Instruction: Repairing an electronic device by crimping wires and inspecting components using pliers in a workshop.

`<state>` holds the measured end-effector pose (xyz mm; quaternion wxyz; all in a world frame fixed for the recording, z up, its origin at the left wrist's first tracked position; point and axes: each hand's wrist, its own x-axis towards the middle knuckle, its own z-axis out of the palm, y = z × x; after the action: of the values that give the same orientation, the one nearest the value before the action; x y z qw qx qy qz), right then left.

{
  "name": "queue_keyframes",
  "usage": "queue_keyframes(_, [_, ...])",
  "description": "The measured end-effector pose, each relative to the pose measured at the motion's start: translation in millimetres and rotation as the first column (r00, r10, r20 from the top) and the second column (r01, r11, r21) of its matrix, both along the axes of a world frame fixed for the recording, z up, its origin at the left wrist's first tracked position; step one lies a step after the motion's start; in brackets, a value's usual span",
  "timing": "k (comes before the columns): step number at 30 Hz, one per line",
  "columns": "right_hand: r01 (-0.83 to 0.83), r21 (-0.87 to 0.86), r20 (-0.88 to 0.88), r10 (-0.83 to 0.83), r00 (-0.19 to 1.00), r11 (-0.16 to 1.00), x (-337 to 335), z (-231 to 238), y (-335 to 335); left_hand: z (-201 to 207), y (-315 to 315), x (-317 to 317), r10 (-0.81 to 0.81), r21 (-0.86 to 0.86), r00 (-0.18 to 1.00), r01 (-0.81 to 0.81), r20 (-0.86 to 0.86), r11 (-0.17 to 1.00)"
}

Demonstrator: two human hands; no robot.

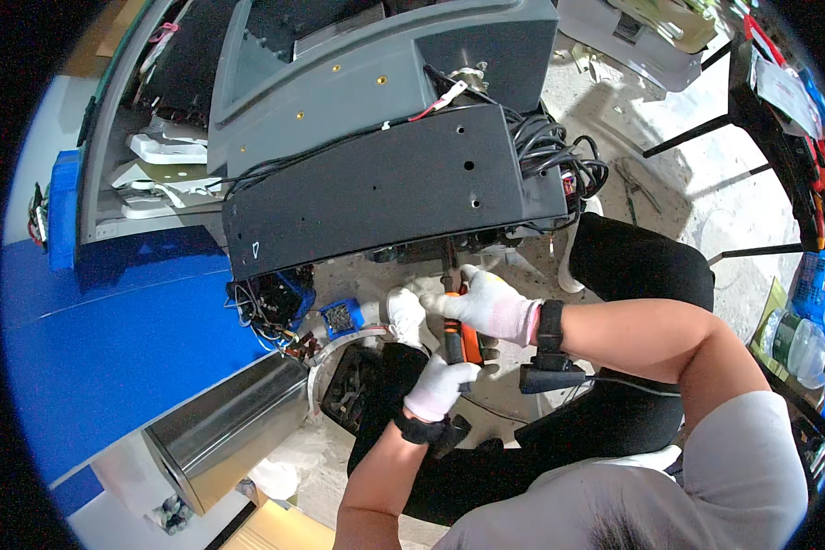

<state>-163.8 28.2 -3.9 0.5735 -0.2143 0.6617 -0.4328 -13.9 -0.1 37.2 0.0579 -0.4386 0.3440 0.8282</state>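
Note:
An orange-and-black screwdriver (453,341) stands upright in front of me, its dark shaft reaching toward the lower edge of a black metal panel (366,197). My right hand (495,307), in a white glove, closes around the upper part near the shaft. At the lower end of the handle, my left hand (438,387), gloved too, is closed with its fingers against it. Another orange piece shows beside the handle; whether it belongs to the same tool I cannot tell. The shaft's tip is hidden at the panel's underside.
Above the panel is a large grey housing (339,92), with bundled black cables (554,147) at its right end. A blue tabletop (128,339) lies left, near a small blue tray of screws (341,317). A metal bin (234,426) stands below it; a black-framed rack (779,128) is right.

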Motion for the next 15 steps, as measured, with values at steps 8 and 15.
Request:
queue_keyframes(8, [0.021,-0.061,0.622,0.022,0.783,0.998,-15.2,25.6,5.2,-20.3,-24.4,16.4,-0.025,0.210,0.999,0.029,-0.021,0.977])
queue_keyframes(15, [0.048,-0.151,0.552,0.043,0.832,0.987,-5.0,24.6,1.5,-55.3,-13.1,26.9,0.160,0.467,0.937,0.004,-0.311,0.884])
